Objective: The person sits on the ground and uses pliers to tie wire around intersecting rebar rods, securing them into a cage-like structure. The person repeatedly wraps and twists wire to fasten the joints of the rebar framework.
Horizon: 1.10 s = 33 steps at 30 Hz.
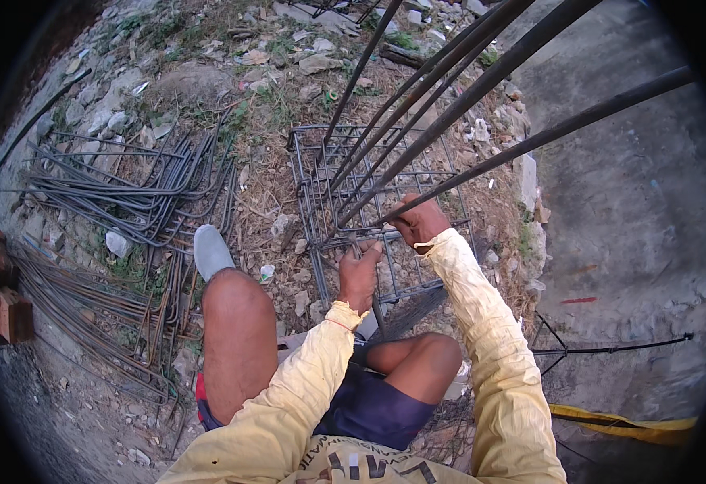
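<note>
A cage of steel reinforcing bars (310, 194) stands on the rubble in front of me, and several long upright bars (441, 129) rise out of it toward the upper right. My left hand (358, 277) is closed at the cage's near side, thumb and fingers pinched together beside a crossbar. Close by on the right, my right hand (419, 221) is curled in at the foot of the rightmost upright bar. Whatever small thing either hand grips is hidden by the fingers. Yellow sleeves cover both of my forearms.
Bent rebar pieces (155, 198) lie heaped at the left, with thinner rods (99, 294) nearer me. A reddish-brown block (12, 315) sits at the far left. Concrete paving (627, 202) borders the right, where a black rod (611, 350) and a yellow strip (627, 423) lie.
</note>
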### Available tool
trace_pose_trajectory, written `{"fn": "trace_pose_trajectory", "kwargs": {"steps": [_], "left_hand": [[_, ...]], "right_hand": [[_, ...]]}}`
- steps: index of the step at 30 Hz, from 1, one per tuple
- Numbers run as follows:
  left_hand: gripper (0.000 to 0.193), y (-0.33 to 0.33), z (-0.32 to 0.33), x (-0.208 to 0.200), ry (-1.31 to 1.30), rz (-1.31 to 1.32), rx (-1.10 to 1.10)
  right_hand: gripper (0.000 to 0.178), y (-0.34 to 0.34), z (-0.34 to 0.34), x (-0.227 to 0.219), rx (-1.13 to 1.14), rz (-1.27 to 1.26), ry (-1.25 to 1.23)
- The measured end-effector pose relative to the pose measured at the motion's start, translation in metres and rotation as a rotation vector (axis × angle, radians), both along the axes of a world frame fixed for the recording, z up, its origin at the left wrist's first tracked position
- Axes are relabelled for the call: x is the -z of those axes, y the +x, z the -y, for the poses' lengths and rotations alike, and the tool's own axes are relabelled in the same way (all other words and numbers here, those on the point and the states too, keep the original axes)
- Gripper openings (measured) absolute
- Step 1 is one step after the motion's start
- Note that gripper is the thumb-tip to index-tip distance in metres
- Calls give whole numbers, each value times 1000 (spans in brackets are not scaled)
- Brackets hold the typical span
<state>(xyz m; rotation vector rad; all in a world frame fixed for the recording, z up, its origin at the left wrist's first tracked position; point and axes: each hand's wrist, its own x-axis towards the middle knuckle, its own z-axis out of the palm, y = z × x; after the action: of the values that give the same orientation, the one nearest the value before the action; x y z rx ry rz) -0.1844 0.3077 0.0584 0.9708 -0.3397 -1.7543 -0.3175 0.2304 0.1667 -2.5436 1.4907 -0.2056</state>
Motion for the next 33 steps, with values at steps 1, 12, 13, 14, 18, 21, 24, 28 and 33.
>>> {"fn": "trace_pose_trajectory", "kwargs": {"steps": [1,12,13,14,18,21,24,28,33], "left_hand": [[25,3,-3,-11,59,-79,-6],[24,31,-34,-85,-310,374,64],[24,35,-37,-86,-342,362,3],[22,33,-40,-73,-215,309,-49],[20,42,-29,-28,139,-13,-85],[24,33,-24,-17,292,-203,-93],[31,26,-26,-16,365,-322,-119],[37,14,-30,-53,400,-479,-176],[54,-16,-28,-52,161,-215,109]], "right_hand": [[16,-11,2,9,-60,65,-56],[23,7,-48,106,468,752,-35],[25,11,-44,106,605,1014,152],[26,18,-41,106,735,1269,352],[35,22,-41,92,844,1570,906],[34,-34,-55,79,843,954,602],[25,-40,-85,30,889,792,-52],[32,35,-144,-44,185,451,96],[41,19,-166,-39,374,371,274]]}}
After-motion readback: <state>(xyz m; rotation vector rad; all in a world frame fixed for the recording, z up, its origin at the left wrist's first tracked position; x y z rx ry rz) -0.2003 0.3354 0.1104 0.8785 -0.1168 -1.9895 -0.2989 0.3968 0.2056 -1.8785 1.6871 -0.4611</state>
